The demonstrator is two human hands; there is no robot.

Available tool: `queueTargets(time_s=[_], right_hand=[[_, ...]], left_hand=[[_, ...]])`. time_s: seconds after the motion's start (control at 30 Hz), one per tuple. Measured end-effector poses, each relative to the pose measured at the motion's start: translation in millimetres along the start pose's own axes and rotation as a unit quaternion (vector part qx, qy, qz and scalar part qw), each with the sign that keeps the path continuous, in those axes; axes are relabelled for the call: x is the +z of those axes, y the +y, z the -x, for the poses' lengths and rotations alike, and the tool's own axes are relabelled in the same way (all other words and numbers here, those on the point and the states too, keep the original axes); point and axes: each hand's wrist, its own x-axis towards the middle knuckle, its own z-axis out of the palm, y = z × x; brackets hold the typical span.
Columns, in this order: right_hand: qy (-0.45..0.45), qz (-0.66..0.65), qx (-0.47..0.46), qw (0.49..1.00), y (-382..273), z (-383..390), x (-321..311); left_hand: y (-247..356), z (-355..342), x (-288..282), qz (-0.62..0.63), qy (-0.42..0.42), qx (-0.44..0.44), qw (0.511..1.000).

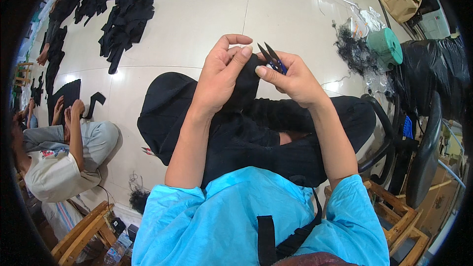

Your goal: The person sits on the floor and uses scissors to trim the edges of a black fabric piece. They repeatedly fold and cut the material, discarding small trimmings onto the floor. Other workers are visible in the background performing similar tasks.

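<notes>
Above my crossed legs, a piece of black cloth point(248, 80) hangs between my hands. My left hand point(217, 76) is closed on its left side, with the thumb and forefinger raised near the top edge. In my right hand point(294, 78) is a pair of thread snips point(273, 60) with dark pointed blades and blue handles. The blades are parted and point up and to the left, towards my left fingertips. My right fingers also seem to touch the cloth's upper right corner; part of that grip is hidden. Any loose thread is too small to make out.
Piles of black cloth strips point(129, 17) lie on the tiled floor at far left. Another person point(64, 152) sits at left, handling black cloth. At right are black thread scraps point(354, 51), a green plastic stool point(385, 47) and a black chair point(424, 152). Wooden frames point(81, 234) stand nearby.
</notes>
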Motion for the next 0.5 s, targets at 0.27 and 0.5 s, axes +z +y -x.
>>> queueTargets(time_s=[0.27,0.5], right_hand=[[0.072,-0.084,0.015,0.994,-1.0,1.4,-3.6],[0.114,0.012,-0.060,0.992,-4.3,1.9,6.9]], left_hand=[[9.1,1.9,2.8,-0.051,-0.002,-0.049,0.998],[5.2,1.9,2.7,-0.068,0.006,-0.019,0.997]])
